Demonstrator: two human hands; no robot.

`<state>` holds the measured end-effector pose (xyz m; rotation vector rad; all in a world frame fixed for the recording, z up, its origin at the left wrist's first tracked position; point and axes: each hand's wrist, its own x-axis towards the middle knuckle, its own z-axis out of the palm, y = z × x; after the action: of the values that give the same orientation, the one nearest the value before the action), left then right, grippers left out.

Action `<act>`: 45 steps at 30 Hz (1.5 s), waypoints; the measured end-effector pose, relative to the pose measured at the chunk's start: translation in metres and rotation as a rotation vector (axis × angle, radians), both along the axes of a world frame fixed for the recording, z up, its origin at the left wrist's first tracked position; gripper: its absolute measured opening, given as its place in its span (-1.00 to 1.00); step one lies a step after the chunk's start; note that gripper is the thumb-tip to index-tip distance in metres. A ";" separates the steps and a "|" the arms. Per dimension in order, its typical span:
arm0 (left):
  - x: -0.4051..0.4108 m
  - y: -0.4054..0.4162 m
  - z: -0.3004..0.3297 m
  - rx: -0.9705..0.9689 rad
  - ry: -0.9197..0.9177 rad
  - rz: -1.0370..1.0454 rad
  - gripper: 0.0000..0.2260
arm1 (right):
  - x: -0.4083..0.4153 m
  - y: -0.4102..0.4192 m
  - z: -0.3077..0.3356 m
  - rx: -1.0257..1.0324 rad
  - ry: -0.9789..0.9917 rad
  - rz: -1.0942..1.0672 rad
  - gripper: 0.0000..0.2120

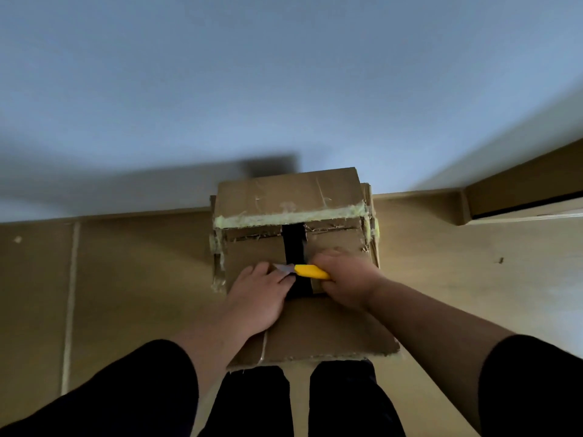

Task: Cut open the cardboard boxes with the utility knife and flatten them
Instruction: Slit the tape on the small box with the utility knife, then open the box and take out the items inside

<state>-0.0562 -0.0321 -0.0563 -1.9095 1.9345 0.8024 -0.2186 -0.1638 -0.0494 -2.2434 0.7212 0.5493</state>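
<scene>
1. Cardboard box [293, 197] sits centre frame on the floor [126, 263], which is covered with flat cardboard sheets. Top flaps are partly open, with a dark gap down the middle; the near flap lies folded toward me.
2. My right hand [344, 279] is closed round the yellow utility knife [310, 272], blade pointing toward frame left, just over the gap.
3. My left hand [258, 291] is flat, pressed on the left flap, gripping nothing. Its fingertips sit right at the blade tip; touching or just short, I can't tell.
4. Step, my guess: slicing the seam or tape at the flap edge. Box not yet flattened.
5. Risk: the blade faces my left fingers, so a slip or sudden give in the cardboard would likely drive it into them.
6. Risk: torn fibres and yellowish glue residue [290, 212] along the far edge could snag the blade, and forcing it makes it jump.
7. Risk: knees are close below the box, so a pull-cut toward me could overshoot.
</scene>
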 end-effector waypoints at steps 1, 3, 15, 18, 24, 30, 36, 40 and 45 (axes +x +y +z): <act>0.002 0.000 -0.002 0.014 -0.001 -0.018 -0.58 | 0.007 -0.001 0.000 0.037 0.020 -0.003 -0.83; 0.004 0.001 -0.006 0.015 0.012 -0.040 -0.58 | 0.019 -0.002 -0.002 0.063 0.061 -0.012 -0.89; 0.011 0.016 0.003 -0.308 0.078 0.015 -0.80 | 0.045 0.005 0.010 -0.223 0.014 0.105 -0.78; 0.023 0.029 0.017 -0.424 0.150 0.088 -0.86 | 0.034 0.006 0.022 -0.249 -0.048 0.026 -0.81; 0.052 0.071 0.043 -0.621 0.118 0.258 -0.84 | -0.025 0.002 0.032 -0.169 -0.294 -0.321 -0.63; 0.084 0.104 0.035 -0.508 -0.008 0.570 -0.58 | -0.057 -0.011 0.040 -0.236 -0.439 -0.576 -0.68; 0.102 0.104 0.026 -0.343 -0.176 0.610 -0.53 | -0.077 -0.015 0.037 -0.258 -0.499 -0.678 -0.69; 0.098 0.096 0.026 -0.314 -0.272 0.532 -0.56 | -0.080 -0.010 0.039 -0.185 -0.512 -0.738 -0.64; 0.087 0.071 0.036 -0.294 -0.307 0.497 -0.55 | -0.072 -0.008 0.039 -0.178 -0.524 -0.829 -0.72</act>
<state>0.0304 0.0388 -0.0199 -2.5672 1.4735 0.3123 -0.2911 -0.1722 -0.0107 -1.8668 1.3189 -0.4968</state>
